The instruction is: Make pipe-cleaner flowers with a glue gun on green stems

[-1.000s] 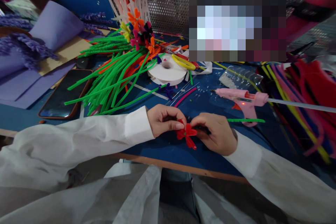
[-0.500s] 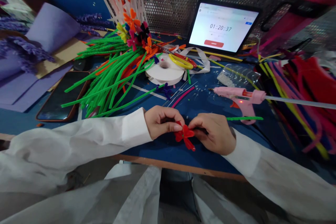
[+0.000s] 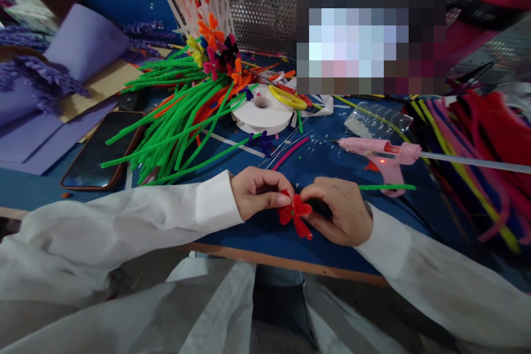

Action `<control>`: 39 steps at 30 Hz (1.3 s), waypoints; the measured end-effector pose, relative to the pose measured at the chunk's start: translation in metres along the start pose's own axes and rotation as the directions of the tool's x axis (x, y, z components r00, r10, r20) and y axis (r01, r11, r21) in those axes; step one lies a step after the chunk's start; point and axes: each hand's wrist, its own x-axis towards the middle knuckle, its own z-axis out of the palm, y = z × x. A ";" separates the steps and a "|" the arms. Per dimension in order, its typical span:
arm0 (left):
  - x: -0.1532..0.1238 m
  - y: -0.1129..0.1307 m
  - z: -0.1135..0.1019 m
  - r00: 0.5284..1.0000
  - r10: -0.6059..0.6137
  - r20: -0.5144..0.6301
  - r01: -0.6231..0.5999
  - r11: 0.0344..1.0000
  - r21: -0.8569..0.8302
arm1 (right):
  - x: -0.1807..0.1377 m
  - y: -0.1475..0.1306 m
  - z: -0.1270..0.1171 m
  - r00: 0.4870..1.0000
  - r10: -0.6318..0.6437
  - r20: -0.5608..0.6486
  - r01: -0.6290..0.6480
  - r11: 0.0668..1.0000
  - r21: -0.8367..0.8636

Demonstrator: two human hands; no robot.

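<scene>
Pinching the red pipe-cleaner flower [image 3: 302, 210] left of the pink glue gun [image 3: 386, 165], left hand [image 3: 260, 194] grips its edge, right hand [image 3: 343, 213] curls beside it, exact hold hidden, flower only slightly turned since a moment ago, suggesting fine adjustment.

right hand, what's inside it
The right hand has a red flower at its fingertips and a green stem showing past its back. The hand itself hides whatever lies between, so whether stem and flower join can't be seen.
</scene>
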 end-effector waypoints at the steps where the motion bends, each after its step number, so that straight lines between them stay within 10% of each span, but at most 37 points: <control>1: 0.000 0.000 0.001 1.000 -0.004 0.005 0.005 1.000 -0.017 | 0.000 0.000 0.000 1.000 -0.001 -0.002 0.001 1.000 0.004; 39: -0.002 -0.001 0.001 0.992 0.124 -0.022 -0.114 0.960 0.257 | 0.002 -0.004 0.002 0.997 0.064 0.031 -0.061 0.996 -0.071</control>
